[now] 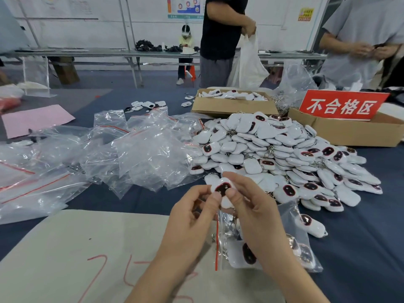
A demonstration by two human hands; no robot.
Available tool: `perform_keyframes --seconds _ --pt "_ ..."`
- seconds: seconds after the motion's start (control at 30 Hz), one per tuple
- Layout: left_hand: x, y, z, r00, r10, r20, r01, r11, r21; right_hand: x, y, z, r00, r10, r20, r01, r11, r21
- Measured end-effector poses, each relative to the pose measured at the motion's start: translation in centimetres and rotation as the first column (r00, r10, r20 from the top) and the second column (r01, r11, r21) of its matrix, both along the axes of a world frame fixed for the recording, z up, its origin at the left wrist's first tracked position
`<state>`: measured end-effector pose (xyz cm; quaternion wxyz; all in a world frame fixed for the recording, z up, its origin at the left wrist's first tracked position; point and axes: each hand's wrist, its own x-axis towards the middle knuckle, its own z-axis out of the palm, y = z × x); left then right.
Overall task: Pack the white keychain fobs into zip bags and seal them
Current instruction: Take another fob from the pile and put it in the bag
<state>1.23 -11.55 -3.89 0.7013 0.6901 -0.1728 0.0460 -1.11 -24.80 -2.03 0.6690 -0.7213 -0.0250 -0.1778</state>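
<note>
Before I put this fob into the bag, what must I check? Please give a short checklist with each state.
1. White fob pinched by left hand and right hand: ok.
2. Zip bag below the hands: ok.
3. Bag mouth open: cannot tell, hands hide it.
4. Red zip strip unsealed: cannot tell.
5. Fob pile close by: ok.

A packing workshop — heaped fobs (273, 147), zip bags (142, 154), cartons (231, 106), benches (109, 54).
</note>
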Motion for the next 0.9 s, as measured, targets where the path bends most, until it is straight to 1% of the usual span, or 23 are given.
perform_keyframes --seconds 0.07,0.17,0.27,0.4,0.7,0.9 --pt "0.24 0.17 0.03 0.999 0.04 0.026 -0.04 0.999 0.002 0.04 -0.01 -0.37 1.0 0.008 -0.028 -0.008 1.0 -0.027" --pt "0.34 0.23 -0.03 0.998 0.048 0.028 -0.048 0.999 0.005 0.09 -0.39 -0.63 0.998 0.007 -0.065 -0.011 0.998 -0.055" --pt "0.34 0.25 -0.33 0.998 0.061 0.017 -0.062 0.997 0.039 -0.03 -0.61 -0.37 0.995 0.04 -0.095 -0.042 0.999 -0.022" --pt "0.64 0.35 -0.64 0.995 0.091 0.042 -0.095 0.992 0.086 -0.26 -0.74 -0.09 0.991 0.07 -0.116 -0.068 0.997 0.025" --pt "0.73 0.69 -0.5 0.998 0.057 0.036 -0.06 0.993 0.102 0.14 -0.77 -0.46 0.987 0.055 -0.154 -0.052 0.998 0.019" --pt "0.58 0.57 -0.54 0.999 0.048 0.022 -0.05 0.993 0.103 0.05 -0.85 -0.44 0.989 0.044 -0.144 -0.04 0.999 0.032"
